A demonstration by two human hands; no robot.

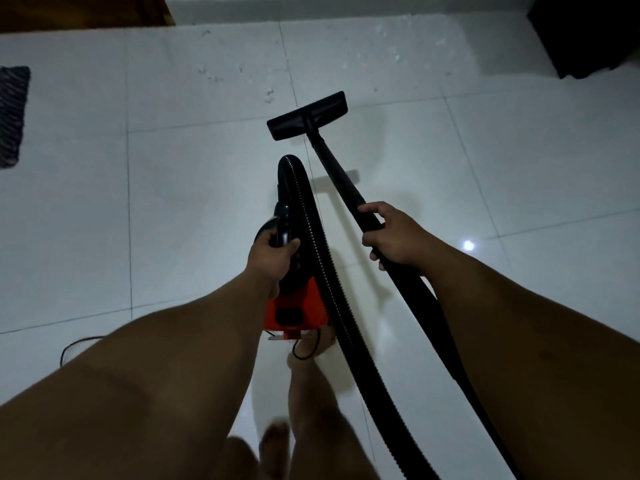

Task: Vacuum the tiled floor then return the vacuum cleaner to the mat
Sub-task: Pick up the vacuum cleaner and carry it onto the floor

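Note:
My left hand [272,256] grips the black carry handle of the red and black vacuum cleaner [296,308], which hangs above the white tiled floor [194,209]. My right hand [393,237] grips the black wand [341,178]. The wand runs forward to the flat black floor nozzle [308,116], which sits on the tiles. A ribbed black hose [311,220] loops from the cleaner's front and back past my right arm. Small bits of debris [268,95] lie on the tiles just beyond the nozzle. The dark patterned mat [12,116] lies at the far left edge.
A thin power cord [74,344] trails on the floor at the lower left. A dark piece of furniture [588,32] stands at the top right, and a wooden edge [86,12] at the top left. My bare feet [304,355] are below the cleaner.

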